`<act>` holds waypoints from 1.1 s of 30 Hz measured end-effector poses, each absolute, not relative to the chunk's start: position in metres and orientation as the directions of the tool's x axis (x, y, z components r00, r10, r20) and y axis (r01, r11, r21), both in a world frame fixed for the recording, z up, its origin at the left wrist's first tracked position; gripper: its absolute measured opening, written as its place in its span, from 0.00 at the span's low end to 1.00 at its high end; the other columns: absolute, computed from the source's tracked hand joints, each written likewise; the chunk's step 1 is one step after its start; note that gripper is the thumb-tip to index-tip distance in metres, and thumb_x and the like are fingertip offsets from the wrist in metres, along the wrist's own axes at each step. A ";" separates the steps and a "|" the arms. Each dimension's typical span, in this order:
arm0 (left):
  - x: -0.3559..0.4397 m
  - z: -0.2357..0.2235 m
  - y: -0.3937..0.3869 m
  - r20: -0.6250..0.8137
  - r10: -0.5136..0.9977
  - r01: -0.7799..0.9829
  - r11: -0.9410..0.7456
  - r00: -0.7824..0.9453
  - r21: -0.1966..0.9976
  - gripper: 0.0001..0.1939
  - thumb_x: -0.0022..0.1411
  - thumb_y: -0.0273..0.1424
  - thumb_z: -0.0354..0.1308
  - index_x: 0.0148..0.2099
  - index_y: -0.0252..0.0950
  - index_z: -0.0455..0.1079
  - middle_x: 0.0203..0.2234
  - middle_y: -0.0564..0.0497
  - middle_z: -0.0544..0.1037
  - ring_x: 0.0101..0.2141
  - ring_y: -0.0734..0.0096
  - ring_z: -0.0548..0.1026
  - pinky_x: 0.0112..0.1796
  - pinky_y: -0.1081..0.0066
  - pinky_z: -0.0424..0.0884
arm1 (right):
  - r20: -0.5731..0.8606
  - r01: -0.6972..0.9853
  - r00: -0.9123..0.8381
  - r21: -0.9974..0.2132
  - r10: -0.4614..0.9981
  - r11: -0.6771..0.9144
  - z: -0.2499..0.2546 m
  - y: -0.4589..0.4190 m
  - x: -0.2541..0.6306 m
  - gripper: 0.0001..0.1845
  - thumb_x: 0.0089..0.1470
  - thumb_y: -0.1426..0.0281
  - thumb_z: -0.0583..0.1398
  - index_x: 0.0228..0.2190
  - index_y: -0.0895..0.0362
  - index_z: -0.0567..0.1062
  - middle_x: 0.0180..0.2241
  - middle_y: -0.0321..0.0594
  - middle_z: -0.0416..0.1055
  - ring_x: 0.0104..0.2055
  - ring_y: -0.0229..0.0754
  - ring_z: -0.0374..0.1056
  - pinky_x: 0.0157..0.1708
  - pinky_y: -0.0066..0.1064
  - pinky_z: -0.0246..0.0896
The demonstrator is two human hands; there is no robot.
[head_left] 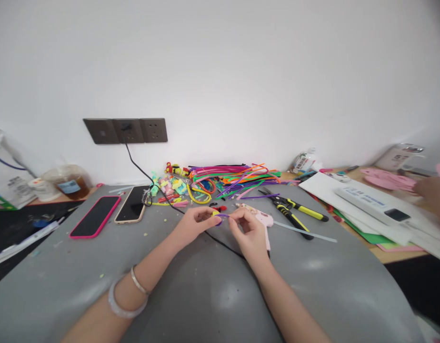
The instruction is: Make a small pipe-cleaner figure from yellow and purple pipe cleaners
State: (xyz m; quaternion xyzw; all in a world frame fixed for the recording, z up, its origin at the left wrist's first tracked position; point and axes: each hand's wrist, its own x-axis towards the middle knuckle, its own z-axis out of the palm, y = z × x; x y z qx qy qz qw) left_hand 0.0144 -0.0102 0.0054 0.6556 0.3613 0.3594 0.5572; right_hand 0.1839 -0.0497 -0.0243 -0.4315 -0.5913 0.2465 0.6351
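Note:
Between my two hands is a short purple pipe cleaner (pixel 223 216), pinched from both sides. My left hand (pixel 198 223) grips its left part, where a bit of yellow shows beside the thumb. With thumb and forefinger, my right hand (pixel 249 233) holds the other end. A pink glue gun (pixel 265 219) lies just behind and to the right of my right hand, partly hidden by it. Small red and black pieces (pixel 219 208) show just beyond my fingertips; I cannot make out what they are.
Colourful pipe cleaners (pixel 237 177) are heaped against the wall. Yellow-black pliers (pixel 295 212) and a clear glue stick (pixel 309 232) lie to the right. Two phones (pixel 95 216) lie left. A black cord (pixel 166 195) crosses the table. Another person's hand (pixel 432 188) reaches in at far right, near papers (pixel 352 205).

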 end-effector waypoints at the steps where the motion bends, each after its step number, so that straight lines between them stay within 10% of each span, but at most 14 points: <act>1: 0.015 0.005 -0.010 0.066 0.885 0.066 -0.108 0.461 0.992 0.20 0.53 0.47 0.65 0.37 0.33 0.77 0.26 0.51 0.77 0.27 0.71 0.69 0.28 0.73 0.62 | 0.522 0.164 0.170 -0.851 0.836 0.498 -0.024 -0.050 0.182 0.09 0.55 0.66 0.61 0.25 0.54 0.71 0.23 0.35 0.65 0.26 0.39 0.60 0.27 0.30 0.56; 14: 0.019 0.006 -0.013 0.049 0.932 0.032 -0.065 0.360 0.997 0.24 0.52 0.51 0.64 0.39 0.35 0.76 0.28 0.52 0.75 0.27 0.72 0.68 0.26 0.75 0.62 | 0.289 -0.065 -0.023 -0.956 0.957 0.287 -0.021 -0.052 0.171 0.20 0.50 0.52 0.64 0.26 0.54 0.68 0.19 0.31 0.63 0.20 0.35 0.59 0.22 0.27 0.59; 33: 0.014 0.003 -0.012 -0.118 0.816 0.139 0.047 0.565 0.989 0.29 0.53 0.59 0.57 0.30 0.34 0.70 0.22 0.53 0.70 0.26 0.73 0.70 0.24 0.75 0.62 | 0.531 0.114 0.001 -0.842 0.848 0.527 -0.021 -0.052 0.180 0.09 0.51 0.69 0.67 0.36 0.53 0.74 0.27 0.33 0.68 0.27 0.38 0.62 0.28 0.29 0.58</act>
